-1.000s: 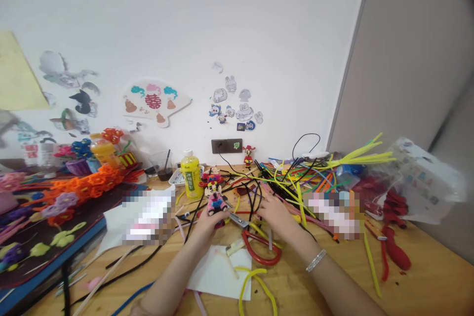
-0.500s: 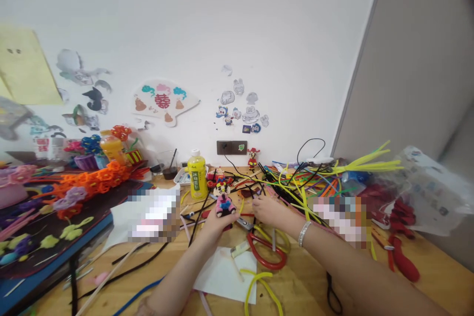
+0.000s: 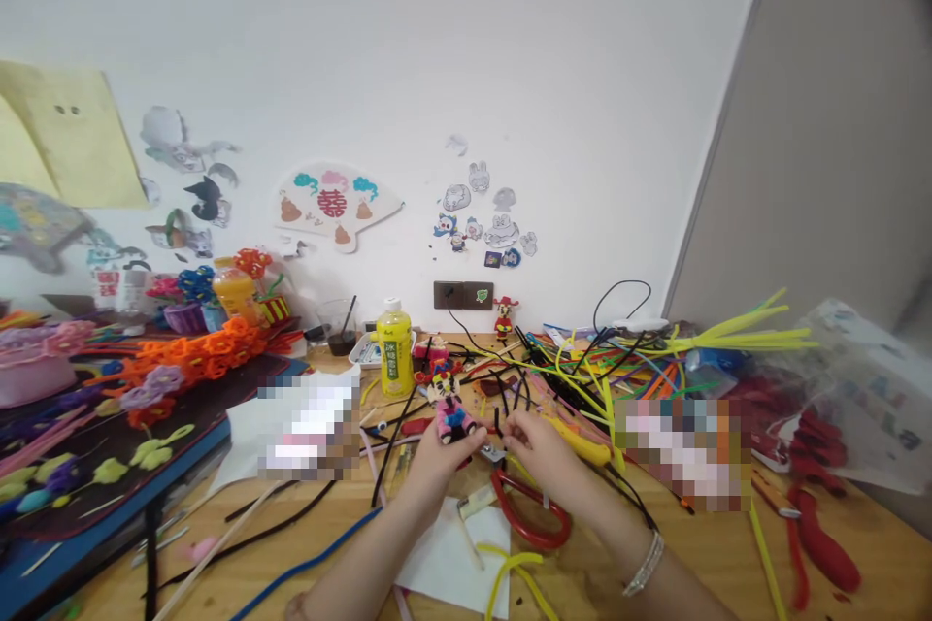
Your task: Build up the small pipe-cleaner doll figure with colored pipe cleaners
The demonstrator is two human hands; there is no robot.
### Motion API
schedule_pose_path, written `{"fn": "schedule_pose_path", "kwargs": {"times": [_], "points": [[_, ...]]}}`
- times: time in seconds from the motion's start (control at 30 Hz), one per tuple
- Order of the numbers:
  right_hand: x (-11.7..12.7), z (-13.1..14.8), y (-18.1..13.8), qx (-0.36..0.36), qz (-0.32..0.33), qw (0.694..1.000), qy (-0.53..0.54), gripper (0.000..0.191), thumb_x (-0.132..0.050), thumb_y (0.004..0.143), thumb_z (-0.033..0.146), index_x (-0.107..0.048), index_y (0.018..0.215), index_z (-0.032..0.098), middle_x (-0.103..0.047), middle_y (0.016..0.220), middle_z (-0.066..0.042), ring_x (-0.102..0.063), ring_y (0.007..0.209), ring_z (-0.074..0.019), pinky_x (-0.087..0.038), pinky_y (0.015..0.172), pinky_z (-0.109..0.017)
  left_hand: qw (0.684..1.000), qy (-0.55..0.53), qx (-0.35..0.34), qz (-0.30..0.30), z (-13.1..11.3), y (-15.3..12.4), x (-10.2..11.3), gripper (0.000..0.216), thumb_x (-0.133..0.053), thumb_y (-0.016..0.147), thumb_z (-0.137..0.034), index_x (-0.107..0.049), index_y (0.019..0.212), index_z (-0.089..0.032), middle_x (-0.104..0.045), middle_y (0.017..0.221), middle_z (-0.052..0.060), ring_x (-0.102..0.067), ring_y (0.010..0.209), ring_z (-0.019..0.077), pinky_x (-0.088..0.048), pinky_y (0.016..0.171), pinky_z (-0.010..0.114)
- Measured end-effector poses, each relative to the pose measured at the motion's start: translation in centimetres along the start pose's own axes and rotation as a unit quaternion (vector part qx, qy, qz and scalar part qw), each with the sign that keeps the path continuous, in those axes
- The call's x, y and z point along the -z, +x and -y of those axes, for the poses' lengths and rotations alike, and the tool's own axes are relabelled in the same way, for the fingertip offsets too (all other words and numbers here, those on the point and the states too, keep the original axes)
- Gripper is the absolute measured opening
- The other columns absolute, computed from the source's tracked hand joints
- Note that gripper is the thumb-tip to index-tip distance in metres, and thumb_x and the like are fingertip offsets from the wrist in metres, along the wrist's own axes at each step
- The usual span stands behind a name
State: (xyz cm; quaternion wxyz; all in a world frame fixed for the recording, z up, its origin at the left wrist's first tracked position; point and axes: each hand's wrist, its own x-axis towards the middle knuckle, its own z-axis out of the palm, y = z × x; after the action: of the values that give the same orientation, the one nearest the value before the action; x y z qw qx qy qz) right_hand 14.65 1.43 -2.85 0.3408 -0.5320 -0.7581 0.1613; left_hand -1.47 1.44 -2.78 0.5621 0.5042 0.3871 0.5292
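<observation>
My left hand (image 3: pixel 446 458) is closed around a small figure (image 3: pixel 452 415) with a red and blue hat, a pink top and blue at its middle, held upright. To its right, my right hand (image 3: pixel 537 446) has thumb and fingers pinched together. A short piece of black pipe cleaner (image 3: pixel 497 420) shows at those fingertips; its lower end is hard to make out. Below the hands lie red-handled scissors (image 3: pixel 539 534), partly hidden by my right arm, and a white sheet of paper (image 3: pixel 451 574). Pliers with a yellow handle (image 3: pixel 579 440) seem to lie behind my right hand.
A yellow drink bottle (image 3: pixel 396 349) and a cup of dark liquid (image 3: pixel 341 335) stand behind. Pipe cleaners (image 3: pixel 735 335) spread across the back right. Orange pipe-cleaner flowers (image 3: pixel 182 359) sit on the left. A similar red figure (image 3: pixel 502 318) stands by the wall. A plastic bag (image 3: pixel 866 408) lies right.
My right hand has drawn back from the black strips toward me, with a short black piece now at its fingertips. The figure stays in my left hand. The view has shifted slightly.
</observation>
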Motion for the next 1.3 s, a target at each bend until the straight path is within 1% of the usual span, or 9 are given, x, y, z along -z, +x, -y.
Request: {"fn": "schedule_pose_path", "kwargs": {"times": [0.1, 0.23, 0.4, 0.47, 0.57, 0.73, 0.87, 1.03, 1.3], "points": [[-1.7, 0.2, -0.7, -0.03, 0.013, 0.987, 0.158, 0.009, -0.049, 0.072, 0.01, -0.051, 0.068, 0.017, -0.053, 0.063, 0.002, -0.05, 0.06, -0.0131, -0.036, 0.056, -0.022, 0.999, 0.035, -0.029, -0.029, 0.4, -0.1, -0.2, 0.031, -0.076, 0.053, -0.031, -0.061, 0.074, -0.014, -0.065, 0.073, 0.004, -0.058, 0.069, 0.017, -0.044, 0.068, 0.028], [-2.5, -0.1, -0.9, -0.042, 0.043, 0.959, 0.277, 0.007, -0.048, 0.075, 0.017, -0.054, 0.071, 0.017, -0.055, 0.063, 0.002, -0.052, 0.059, -0.0138, -0.039, 0.056, -0.024, 0.992, 0.09, -0.067, -0.065, 0.5, -0.2, -0.3, 0.03, -0.075, 0.052, -0.032, -0.052, 0.065, -0.017, -0.058, 0.061, -0.002, -0.054, 0.06, 0.0147, -0.042, 0.06, 0.025], [-1.3, -1.0, -0.7, -0.013, -0.087, 0.974, 0.21, 0.016, -0.051, 0.074, 0.016, -0.063, 0.085, 0.017, -0.063, 0.09, -0.007, -0.057, 0.09, -0.0208, -0.042, 0.081, -0.033, 0.994, 0.091, -0.049, -0.022, -0.2, -0.3, -0.5, 0.03, -0.071, 0.057, -0.037, -0.05, 0.065, -0.018, -0.059, 0.057, -0.001, -0.055, 0.056, 0.0148, -0.042, 0.057, 0.026], [-0.8, -1.0, -0.7, 0.016, -0.085, 0.974, 0.211, 0.022, -0.052, 0.075, 0.018, -0.062, 0.094, 0.019, -0.063, 0.098, -0.007, -0.056, 0.094, -0.0203, -0.042, 0.083, -0.033, 0.995, 0.087, -0.036, 0.024, -0.3, -0.4, -0.5, 0.029, -0.07, 0.059, -0.038, -0.05, 0.067, -0.017, -0.06, 0.054, -0.001, -0.055, 0.052, 0.0143, -0.042, 0.055, 0.026], [-0.5, -0.5, -0.8, 0.036, -0.081, 0.976, 0.197, 0.015, -0.053, 0.075, 0.017, -0.063, 0.086, 0.02, -0.065, 0.087, -0.004, -0.058, 0.085, -0.0188, -0.044, 0.078, -0.032, 0.993, 0.097, -0.017, 0.06, -0.2, -0.5, -0.7, 0.029, -0.069, 0.06, -0.037, -0.049, 0.064, -0.017, -0.058, 0.049, -0.002, -0.053, 0.048, 0.0128, -0.04, 0.054, 0.025], [-0.5, 0.1, -1.0, 0.036, -0.112, 0.98, 0.163, 0.008, -0.052, 0.074, 0.017, -0.059, 0.071, 0.019, -0.062, 0.073, -0.002, -0.057, 0.073, -0.017, -0.042, 0.068, -0.028, 0.992, 0.125, -0.007, 0.027, 0.1, -0.8, -1.0, 0.026, -0.069, 0.059, -0.03, -0.047, 0.064, -0.018, -0.054, 0.046, -0.005, -0.049, 0.044, 0.0105, -0.038, 0.05, 0.022], [-0.1, 0.1, -0.9, 0.002, -0.148, 0.967, 0.209, 0.009, -0.047, 0.076, 0.021, -0.054, 0.071, 0.019, -0.059, 0.068, -0.001, -0.056, 0.066, -0.0159, -0.042, 0.063, -0.026, 0.988, 0.152, 0.006, 0.023, 0.1, -0.7, -1.0, 0.027, -0.072, 0.053, -0.026, -0.049, 0.065, -0.018, -0.056, 0.05, -0.005, -0.051, 0.045, 0.0116, -0.04, 0.05, 0.023], [-0.3, 0.3, -1.0, -0.01, -0.128, 0.961, 0.245, 0.008, -0.048, 0.074, 0.021, -0.05, 0.067, 0.019, -0.055, 0.063, 0.002, -0.054, 0.062, -0.0146, -0.042, 0.06, -0.025, 0.992, 0.125, -0.006, 0.026, 0.0, -0.6, -0.6, 0.027, -0.07, 0.059, -0.036, -0.054, 0.07, -0.016, -0.063, 0.059, 0.0, -0.057, 0.056, 0.0144, -0.043, 0.057, 0.025], [-1.6, 0.9, -1.6, -0.036, -0.135, 0.957, 0.253, 0.006, -0.049, 0.074, 0.022, -0.052, 0.072, 0.018, -0.057, 0.067, 0.0, -0.056, 0.064, -0.0154, -0.043, 0.061, -0.026, 0.993, 0.113, -0.025, 0.034, -0.2, -1.0, -1.1, 0.025, -0.069, 0.061, -0.035, -0.05, 0.063, -0.017, -0.058, 0.054, -0.001, -0.053, 0.054, 0.0131, -0.042, 0.057, 0.025]]}}
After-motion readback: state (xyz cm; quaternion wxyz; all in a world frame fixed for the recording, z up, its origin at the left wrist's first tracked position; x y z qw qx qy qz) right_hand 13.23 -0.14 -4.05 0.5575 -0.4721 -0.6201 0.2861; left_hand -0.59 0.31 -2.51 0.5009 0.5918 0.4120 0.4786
